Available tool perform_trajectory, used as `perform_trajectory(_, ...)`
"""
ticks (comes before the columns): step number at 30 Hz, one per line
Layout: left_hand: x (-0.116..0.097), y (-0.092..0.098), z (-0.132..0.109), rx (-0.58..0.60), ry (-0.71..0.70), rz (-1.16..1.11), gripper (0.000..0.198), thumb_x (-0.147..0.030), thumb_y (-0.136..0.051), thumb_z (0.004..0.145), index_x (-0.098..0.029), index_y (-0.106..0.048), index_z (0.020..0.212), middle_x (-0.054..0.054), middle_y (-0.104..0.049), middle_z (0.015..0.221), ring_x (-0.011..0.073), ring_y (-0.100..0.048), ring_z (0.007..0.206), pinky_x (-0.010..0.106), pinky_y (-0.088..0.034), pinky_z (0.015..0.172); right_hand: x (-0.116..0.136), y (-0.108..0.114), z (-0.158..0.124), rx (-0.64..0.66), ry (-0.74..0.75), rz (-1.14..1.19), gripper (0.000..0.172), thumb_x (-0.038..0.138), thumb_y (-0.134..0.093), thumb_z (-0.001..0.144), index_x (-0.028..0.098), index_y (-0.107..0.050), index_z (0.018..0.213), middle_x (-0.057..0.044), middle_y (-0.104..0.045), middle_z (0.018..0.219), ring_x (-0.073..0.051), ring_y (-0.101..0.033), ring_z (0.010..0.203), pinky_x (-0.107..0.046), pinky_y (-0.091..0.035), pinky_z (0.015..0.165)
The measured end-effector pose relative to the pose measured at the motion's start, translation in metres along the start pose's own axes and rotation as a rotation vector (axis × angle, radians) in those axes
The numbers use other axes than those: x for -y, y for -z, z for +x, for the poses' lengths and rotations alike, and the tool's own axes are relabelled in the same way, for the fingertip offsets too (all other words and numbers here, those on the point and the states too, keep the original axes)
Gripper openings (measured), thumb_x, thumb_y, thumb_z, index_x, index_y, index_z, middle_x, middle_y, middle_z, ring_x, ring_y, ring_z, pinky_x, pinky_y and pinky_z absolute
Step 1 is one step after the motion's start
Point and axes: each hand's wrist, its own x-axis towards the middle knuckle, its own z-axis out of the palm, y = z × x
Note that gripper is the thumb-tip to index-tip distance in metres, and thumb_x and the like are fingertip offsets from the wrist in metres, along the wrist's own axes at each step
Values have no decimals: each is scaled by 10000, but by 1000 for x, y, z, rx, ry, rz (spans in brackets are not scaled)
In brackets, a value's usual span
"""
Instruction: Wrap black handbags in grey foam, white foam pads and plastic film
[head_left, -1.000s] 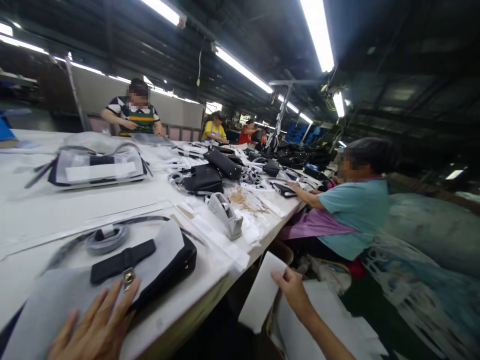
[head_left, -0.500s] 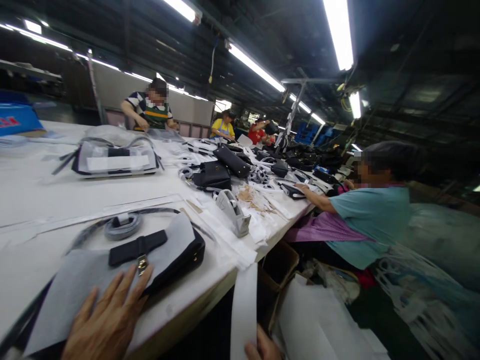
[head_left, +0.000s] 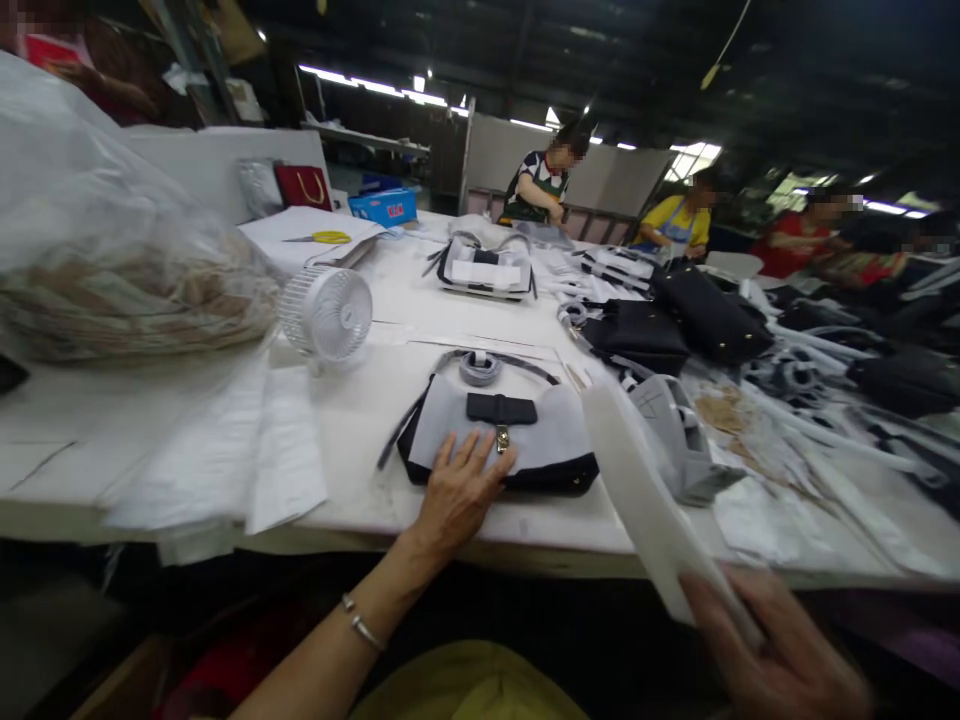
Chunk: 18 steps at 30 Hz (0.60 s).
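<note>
A black handbag (head_left: 555, 474) lies on the white table in front of me, its front covered by a pale sheet of tissue paper (head_left: 442, 415). Across the sheet runs a dark strap tab with a gold clasp (head_left: 503, 438). A wrapped coil of strap (head_left: 480, 369) rests behind it. My left hand (head_left: 466, 490) lies flat on the bag beside the clasp, fingers spread. In my right hand (head_left: 772, 640), blurred by motion, is a long white strip of foam or paper (head_left: 637, 490), raised at the table's front edge, right of the bag.
Left of the bag stand a small white fan (head_left: 328, 312), white sheets (head_left: 289, 450) and a big clear plastic bag (head_left: 127, 290). A grey tape dispenser (head_left: 679, 440) sits at the right, before piled black bags (head_left: 712, 315). Yellow scissors (head_left: 330, 238) lie farther back. Several people work beyond.
The view has swung to the left. My right hand has lifted the white strip from below the table edge to above it. My left hand remains on the handbag.
</note>
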Motion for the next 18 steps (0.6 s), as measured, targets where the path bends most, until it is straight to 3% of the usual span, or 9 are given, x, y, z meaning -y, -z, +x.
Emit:
perform_trajectory(2, 0, 1, -1, 23, -7, -2, 474, -318, -528, 977, -342, -451, 1444, 63, -505, 1482, 269, -458, 1372, 519, -326, 1157, 25, -11, 52, -86, 192, 34, 121, 343, -660, 865, 260, -662, 953, -58, -709, 1004, -256, -678, 1009, -378, -537, 949)
perform_trajectory(4, 1, 2, 0, 47, -14, 4, 472, -309, -518, 980, -337, -446, 1446, 62, -496, 1489, 272, -444, 1380, 527, -320, 1159, 53, -27, 101, -83, 396, 98, 224, 242, -623, 899, 227, -608, 1122, -102, -625, 1314, -267, -611, 1194, -422, -505, 1026)
perform_trajectory(6, 1, 4, 0, 61, -16, 13, 476, -298, -512, 982, -332, -437, 1451, 60, -484, 1498, 269, -429, 1389, 528, -313, 1163, 73, -49, 139, 38, 614, 156, 362, 124, -501, 945, 210, -538, 1295, -100, -565, 1416, -227, -569, 1271, -407, -483, 1073)
perform_trajectory(8, 0, 5, 0, 68, -8, 16, 479, -306, -517, 981, -339, -431, 1452, 52, -474, 1505, 268, -418, 1394, 529, -312, 1164, 77, -74, 162, 219, 811, 163, 460, 53, -393, 960, 215, -518, 1372, -74, -572, 1419, -194, -522, 1325, -400, -443, 1121)
perform_trajectory(10, 0, 6, 0, 76, 2, 7, 486, -328, -534, 976, -353, -428, 1450, 47, -483, 1495, 270, -428, 1380, 530, -322, 1154, 64, -97, 171, 378, 915, 141, 496, 39, -357, 962, 233, -546, 1378, -52, -587, 1408, -188, -482, 1360, -419, -413, 1144)
perform_trajectory(13, -1, 8, 1, 96, 16, -27, 517, -326, -552, 969, -356, -407, 1465, 69, -544, 1425, 268, -487, 1314, 517, -348, 1125, 27, -120, 166, 528, 918, 110, 513, 43, -383, 948, 266, -571, 1370, -36, -596, 1403, -189, -473, 1367, -425, -430, 1127)
perform_trajectory(18, -1, 9, 3, 116, 38, -81, 531, -324, -547, 972, -351, -390, 1478, 84, -601, 1328, 271, -531, 1245, 514, -345, 1108, -8, -128, 150, 573, 811, 168, 644, -41, -361, 881, 290, -541, 1404, -17, -577, 1424, -167, -466, 1372, -427, -393, 1154)
